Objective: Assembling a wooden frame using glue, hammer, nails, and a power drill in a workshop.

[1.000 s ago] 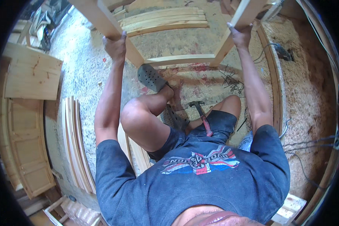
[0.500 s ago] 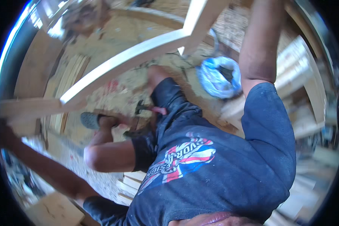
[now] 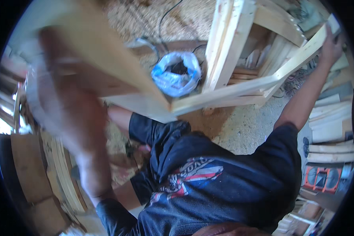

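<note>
A pale wooden frame (image 3: 228, 89) of joined boards spans the view in front of my torso, its corner pointing at my waist. My right hand (image 3: 331, 49) is closed round its far right end, arm stretched out. My left hand (image 3: 67, 82), close to the camera and blurred, grips the broad board (image 3: 118, 59) on the left side; its fingers are partly smeared. Between my legs lies a hammer (image 3: 142, 149) with a reddish handle, partly hidden.
Beyond the frame's corner, a translucent bluish plastic bag (image 3: 176, 74) stands open with dark contents. Right of it rises another wooden structure (image 3: 228, 43). Planks (image 3: 63, 173) lie at left. Stacked boards (image 3: 330, 118) and an orange-red case (image 3: 321, 179) are at right. A dark cable (image 3: 161, 27) crosses sawdust.
The wooden frame has swung round to the right with both hands. My right hand is now out at the far right, my left nearer the camera. The whole view has turned.
</note>
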Motion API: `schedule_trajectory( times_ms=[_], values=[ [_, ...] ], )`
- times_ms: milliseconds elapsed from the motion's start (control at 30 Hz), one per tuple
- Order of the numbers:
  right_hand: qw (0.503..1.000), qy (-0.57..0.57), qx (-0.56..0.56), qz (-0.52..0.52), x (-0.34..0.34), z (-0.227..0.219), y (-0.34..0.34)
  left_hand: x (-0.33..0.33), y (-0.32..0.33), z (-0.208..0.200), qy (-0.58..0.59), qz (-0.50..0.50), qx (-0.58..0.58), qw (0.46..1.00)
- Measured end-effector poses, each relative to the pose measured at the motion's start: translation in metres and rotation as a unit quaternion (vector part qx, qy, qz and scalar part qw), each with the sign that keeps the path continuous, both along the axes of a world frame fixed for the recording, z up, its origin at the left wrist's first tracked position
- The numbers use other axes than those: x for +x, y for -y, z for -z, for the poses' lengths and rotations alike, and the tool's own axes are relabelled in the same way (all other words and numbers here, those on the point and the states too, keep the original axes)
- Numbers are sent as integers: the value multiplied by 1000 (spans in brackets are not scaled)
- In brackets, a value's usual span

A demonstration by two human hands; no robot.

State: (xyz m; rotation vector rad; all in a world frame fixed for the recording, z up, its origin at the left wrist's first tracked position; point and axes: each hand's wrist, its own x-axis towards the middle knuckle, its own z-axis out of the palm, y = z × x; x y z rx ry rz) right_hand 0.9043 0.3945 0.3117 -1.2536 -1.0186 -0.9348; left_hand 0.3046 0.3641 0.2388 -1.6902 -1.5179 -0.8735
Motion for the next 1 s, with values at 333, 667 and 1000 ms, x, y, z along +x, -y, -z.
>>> schedule_trajectory(
  times_ms=[333, 667, 1000],
  values=[
    [951, -167, -247, 84, 191, 212, 14, 211, -70, 151, 509, 537, -317, 593],
    [755, -234, -523, 317, 308, 336, -51, 225, -139, 181, 328, 443, -140, 822],
    [920, -146, -313, 185, 178, 290, -86, -114, -49, 217, 368, 24, -128, 921]
  ],
)
